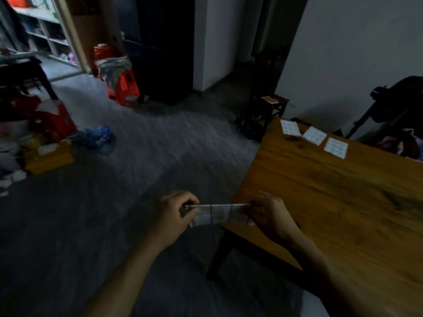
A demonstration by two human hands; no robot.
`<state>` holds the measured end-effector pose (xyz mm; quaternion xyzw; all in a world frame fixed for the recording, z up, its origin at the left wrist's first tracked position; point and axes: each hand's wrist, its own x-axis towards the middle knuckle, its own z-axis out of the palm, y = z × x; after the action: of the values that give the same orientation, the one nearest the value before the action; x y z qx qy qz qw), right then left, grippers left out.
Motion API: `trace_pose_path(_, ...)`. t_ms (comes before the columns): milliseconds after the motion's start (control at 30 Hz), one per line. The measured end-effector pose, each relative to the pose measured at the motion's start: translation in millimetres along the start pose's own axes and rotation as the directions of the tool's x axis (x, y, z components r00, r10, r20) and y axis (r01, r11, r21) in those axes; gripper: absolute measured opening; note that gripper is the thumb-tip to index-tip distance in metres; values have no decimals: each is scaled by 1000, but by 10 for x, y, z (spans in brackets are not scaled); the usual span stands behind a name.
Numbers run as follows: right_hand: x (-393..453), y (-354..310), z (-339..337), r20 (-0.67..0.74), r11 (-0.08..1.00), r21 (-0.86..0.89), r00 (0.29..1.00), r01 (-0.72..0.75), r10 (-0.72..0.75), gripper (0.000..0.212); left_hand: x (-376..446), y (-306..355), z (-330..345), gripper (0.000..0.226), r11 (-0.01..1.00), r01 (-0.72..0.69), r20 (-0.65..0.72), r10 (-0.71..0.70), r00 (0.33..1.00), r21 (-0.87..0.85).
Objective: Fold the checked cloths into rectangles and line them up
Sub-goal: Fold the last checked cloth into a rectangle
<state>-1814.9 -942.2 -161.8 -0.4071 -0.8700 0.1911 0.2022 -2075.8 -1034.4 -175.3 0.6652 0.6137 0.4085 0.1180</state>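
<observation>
A white cloth with dark checks (218, 215) is stretched between my two hands, in the air beside the near left corner of the wooden table (343, 202). My left hand (176, 211) pinches its left end and my right hand (267, 213) pinches its right end. The cloth hangs folded, with its top edge taut. Three folded checked cloths lie in a row at the table's far edge: one (290, 128), a second (314, 135) and a third (336, 147).
Grey floor spreads to the left of the table. A red stool with clothes (121, 81) stands further back, and boxes and bags (45, 143) clutter the left. A small dark stool (270, 108) stands beyond the table's far corner. Dark bags (398, 104) sit at the right.
</observation>
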Motion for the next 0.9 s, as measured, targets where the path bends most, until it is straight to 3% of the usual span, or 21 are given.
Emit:
trace_pose_path(167,451,-268,286,125,998,-38,991,53,-48,10,46,-562,-291,19,998,8,46,-11,999,59)
trace_pose_path(333,1058,-326,432,140,996,-33,987,78,-73,6,378,-985,-414,18,998,36,36,-38,999,48)
trace_pose_path(600,2309,14,767,47,996,81,998,46,-50,5,1489,-1659,-596,17,986,58,124,-78,989,157)
trace_pose_path(900,3425,590,546,-12,994,84,998,-64,65,8,3065,-2017,-401,19,982,-19,180,-15,984,186)
